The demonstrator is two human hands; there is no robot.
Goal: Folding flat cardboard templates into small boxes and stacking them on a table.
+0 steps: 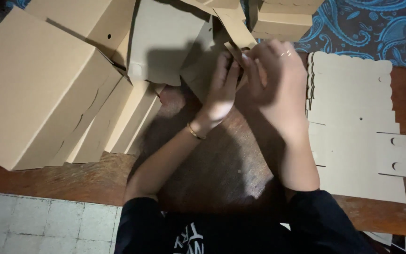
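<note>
Both my hands meet at the upper middle over a partly folded cardboard box (198, 70). My left hand (222, 89), with a thin gold bracelet at the wrist, grips a narrow cardboard flap (235, 29) of that box from the left. My right hand (274, 77), with a ring on one finger, pinches the same flap from the right. The spot where the fingers meet is partly hidden by the hands themselves.
Several assembled tan boxes (38, 89) lean in a pile at the left. More folded boxes (283, 21) stand at the top. A stack of flat die-cut cardboard blanks (353, 122) lies at the right on the dark wooden table (212, 160). Pale floor tiles (43, 226) show below left.
</note>
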